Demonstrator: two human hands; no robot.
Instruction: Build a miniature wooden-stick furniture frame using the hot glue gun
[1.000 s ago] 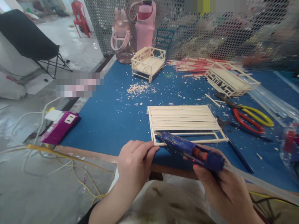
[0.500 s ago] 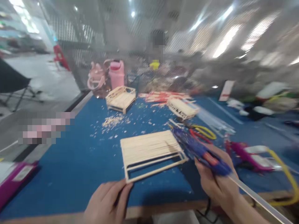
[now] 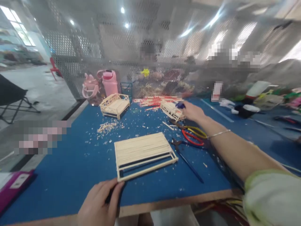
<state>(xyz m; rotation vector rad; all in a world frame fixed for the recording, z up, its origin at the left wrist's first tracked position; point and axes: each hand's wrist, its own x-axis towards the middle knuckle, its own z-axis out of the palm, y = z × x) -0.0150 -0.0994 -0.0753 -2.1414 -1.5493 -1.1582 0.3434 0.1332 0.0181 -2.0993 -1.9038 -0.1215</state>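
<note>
**While pinning the stick panel, reaches off toward the far edge**

While pinching the near-left corner of the stick panel (image 3: 143, 152) with the left hand (image 3: 98, 204), thumb and fingers closed on that corner, stretches the right hand (image 3: 191, 112) across the blue tabletop (image 3: 70, 163) toward its far edge. Keeps the panel flat by the middle of the near edge, packed slats on the far side, open rails on the near side.

Differs from a second ago: then held a blue glue gun in the right hand, nozzle on the panel's near rail; now has no nozzle on the panel at all. Shows only a scrap of blue (image 3: 180, 105) at the right fingertips, too blurred to name. Cannot tell whether that hand is closed on it or spread.

Brings those fingertips just beside a small stick frame (image 3: 171, 111) near the far edge, with red-tipped loose sticks (image 3: 154, 101) just behind it. Passes the forearm, thin bracelet (image 3: 218, 134) at the wrist, beside red- and yellow-handled pliers (image 3: 194, 136) lying between panel and small frame.

Reads, as a judgement, as a break in the gluing: one hand on the panel, rail free of the gun.

Also holds, toward the far-left corner, a stick bed (image 3: 114, 105) and pink bottles (image 3: 110, 83), with shavings (image 3: 107, 127) between bed and panel.
</note>
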